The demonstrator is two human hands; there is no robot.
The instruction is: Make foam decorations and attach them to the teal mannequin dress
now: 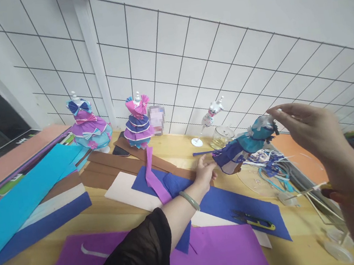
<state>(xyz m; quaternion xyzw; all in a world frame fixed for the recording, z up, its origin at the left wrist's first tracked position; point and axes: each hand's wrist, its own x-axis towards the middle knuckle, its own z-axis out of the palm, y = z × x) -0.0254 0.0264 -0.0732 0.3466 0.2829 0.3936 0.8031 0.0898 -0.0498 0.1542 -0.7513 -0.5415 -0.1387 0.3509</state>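
Note:
A miniature dress form (249,142) in a teal and dark blue paper dress leans well over to the right above the table. My right hand (309,127) pinches the white knob at its neck. At the other end, by the skirt's hem, my left hand (205,172) has its fingers curled at the lower end of the form; its exact grip is partly hidden. Beneath my left arm lie dark blue sheets (250,207), a purple strip (153,182) and a purple sheet (229,248). Yellow-handled thread snips (257,222) rest on the blue sheet.
Two dressed miniature forms, one wide-skirted (91,129) and one tiered (138,127), stand at the back left. Near the wall are a bare white form (208,121) and a clear jar (222,136). Scraps (272,163) lie right; turquoise sheets (35,183) left.

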